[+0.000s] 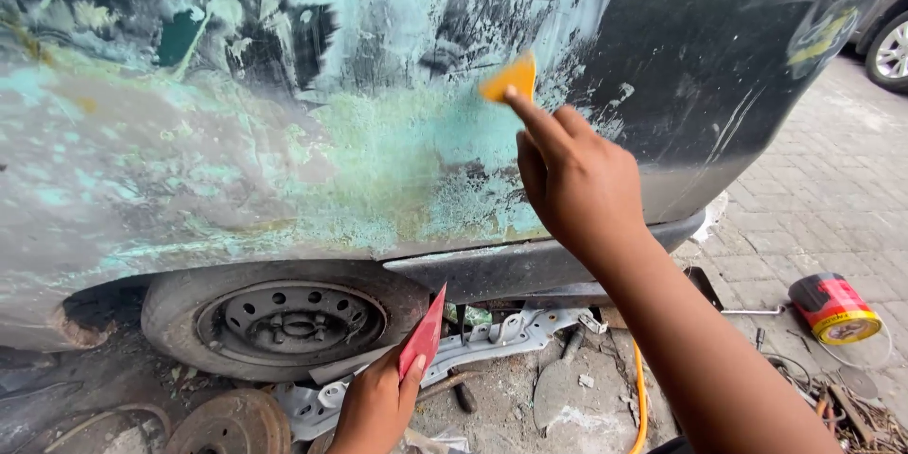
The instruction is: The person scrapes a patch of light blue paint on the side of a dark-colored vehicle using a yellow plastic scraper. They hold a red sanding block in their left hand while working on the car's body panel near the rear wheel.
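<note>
My right hand presses a small orange plastic spreader to the dark car body panel, pale green filler covering its middle, dark at three o'clock, while my left hand grips a red plastic spreader at six o'clock.

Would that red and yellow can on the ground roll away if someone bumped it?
Probably. The can lies on its side on the brick paving, so a nudge could roll it. Its round shape suggests stiff walls. Whether it is full or light, I cannot tell.

Two spreaders, one can
</note>
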